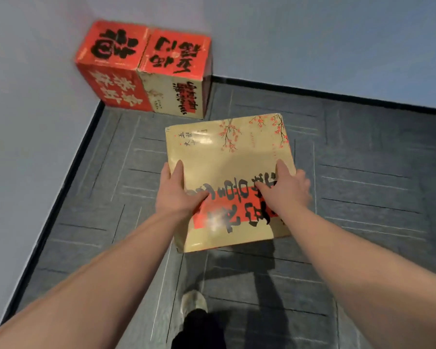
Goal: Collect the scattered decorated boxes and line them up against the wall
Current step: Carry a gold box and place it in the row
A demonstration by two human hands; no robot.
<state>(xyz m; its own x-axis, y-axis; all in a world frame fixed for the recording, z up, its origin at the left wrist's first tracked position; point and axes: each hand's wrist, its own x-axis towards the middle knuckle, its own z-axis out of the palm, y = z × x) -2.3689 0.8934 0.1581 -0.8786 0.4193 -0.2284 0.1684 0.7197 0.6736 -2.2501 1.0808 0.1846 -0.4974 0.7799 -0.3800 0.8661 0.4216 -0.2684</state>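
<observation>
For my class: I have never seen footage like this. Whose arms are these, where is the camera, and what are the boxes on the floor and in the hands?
There is one picture, taken by a wide-angle camera worn on a person's head, looking forward and down. The two bare arms are that person's own. The left hand and right hand grip the sides of a tan box printed with blossoms and black writing, carried above the grey carpet. Two red-topped boxes already stand side by side, touching, in the corner against the wall. A shoe shows below.
</observation>
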